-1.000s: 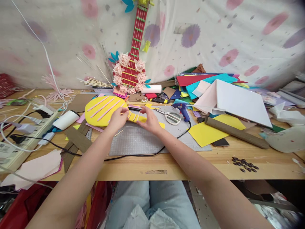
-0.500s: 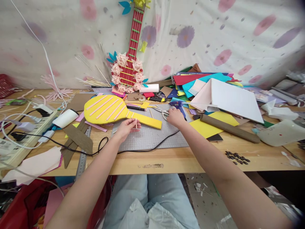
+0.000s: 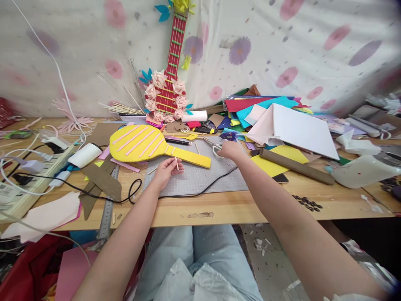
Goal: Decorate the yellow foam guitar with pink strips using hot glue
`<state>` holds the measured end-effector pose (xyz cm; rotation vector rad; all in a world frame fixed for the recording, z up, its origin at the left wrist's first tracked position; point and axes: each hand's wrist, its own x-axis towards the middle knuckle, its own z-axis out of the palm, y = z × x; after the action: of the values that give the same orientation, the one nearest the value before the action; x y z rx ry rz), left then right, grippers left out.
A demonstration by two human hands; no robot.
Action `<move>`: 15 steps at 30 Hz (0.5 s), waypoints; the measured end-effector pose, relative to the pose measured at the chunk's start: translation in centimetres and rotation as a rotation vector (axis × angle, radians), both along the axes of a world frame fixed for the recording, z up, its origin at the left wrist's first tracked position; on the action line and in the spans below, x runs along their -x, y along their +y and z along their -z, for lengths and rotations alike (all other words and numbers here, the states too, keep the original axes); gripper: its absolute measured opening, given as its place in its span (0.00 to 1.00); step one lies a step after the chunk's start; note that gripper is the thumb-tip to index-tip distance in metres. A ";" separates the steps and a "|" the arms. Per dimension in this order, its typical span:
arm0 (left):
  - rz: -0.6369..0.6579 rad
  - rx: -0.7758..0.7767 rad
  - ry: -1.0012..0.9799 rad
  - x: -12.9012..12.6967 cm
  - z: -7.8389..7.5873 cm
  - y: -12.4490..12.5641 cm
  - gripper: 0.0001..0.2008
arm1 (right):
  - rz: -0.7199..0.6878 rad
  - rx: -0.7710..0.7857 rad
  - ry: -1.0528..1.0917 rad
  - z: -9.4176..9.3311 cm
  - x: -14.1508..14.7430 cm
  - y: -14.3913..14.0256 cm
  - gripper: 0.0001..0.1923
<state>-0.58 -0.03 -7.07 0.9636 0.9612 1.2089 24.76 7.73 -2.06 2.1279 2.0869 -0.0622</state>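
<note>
My left hand pinches a short pale strip between thumb and fingertips, just in front of the neck of a yellow guitar-shaped piece. Pink strips lie slanted across its rounded body, and small light strips cross the start of its neck. Farther right, my right hand is closed around the handle of a blue glue gun, whose grip is mostly hidden behind it. Scissors lie against that hand's left side. Beneath is a grey cutting mat.
A red guitar model with paper flowers leans at the back. Coloured sheets and a white board are piled at right, near a brown roll. A black cord crosses the mat; a power strip stands at left.
My right hand has shifted onto the glue gun's handle, which showed beside it before. My left hand keeps its pinch on the strip. The whole view has shifted slightly.
</note>
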 end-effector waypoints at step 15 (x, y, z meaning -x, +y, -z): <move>0.019 -0.070 -0.061 0.0 0.1 -0.1 0.16 | 0.006 0.094 -0.004 -2.2 -1.5 -1.8 0.32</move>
<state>-0.60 -0.09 -7.16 0.9833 0.8649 1.2558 26.24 5.90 0.13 2.0782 2.0337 -0.1535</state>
